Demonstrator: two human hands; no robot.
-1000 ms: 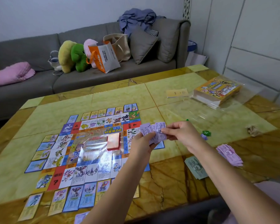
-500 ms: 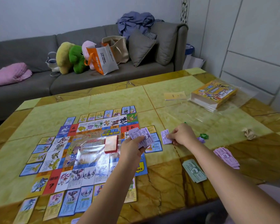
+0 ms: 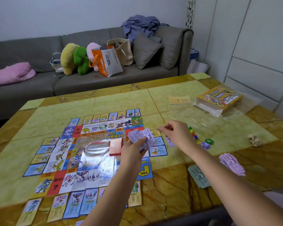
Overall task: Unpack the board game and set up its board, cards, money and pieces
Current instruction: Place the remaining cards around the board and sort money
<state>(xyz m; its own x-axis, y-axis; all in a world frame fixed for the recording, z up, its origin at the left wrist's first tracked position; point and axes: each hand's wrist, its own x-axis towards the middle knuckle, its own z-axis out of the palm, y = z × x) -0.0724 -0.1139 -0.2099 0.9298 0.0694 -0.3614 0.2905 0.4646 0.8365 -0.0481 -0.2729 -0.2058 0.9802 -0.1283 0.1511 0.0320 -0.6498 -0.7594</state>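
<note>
— Entry one, the left hand (image 3: 134,149)?
— Fingers curled round a fan of purple notes (image 3: 143,137), held above the right edge of the board (image 3: 91,154).
— Entry two, the right hand (image 3: 176,133)?
— Raised over the table (image 3: 121,101), fingertips drawn together and blurred; cannot tell whether they pinch anything. A single purple note (image 3: 170,142) lies flat beneath it.
— Other money?
— A purple stack (image 3: 233,163) and a green stack (image 3: 198,176), beside the right forearm. A red card deck (image 3: 115,146) sits at the board's centre.
</note>
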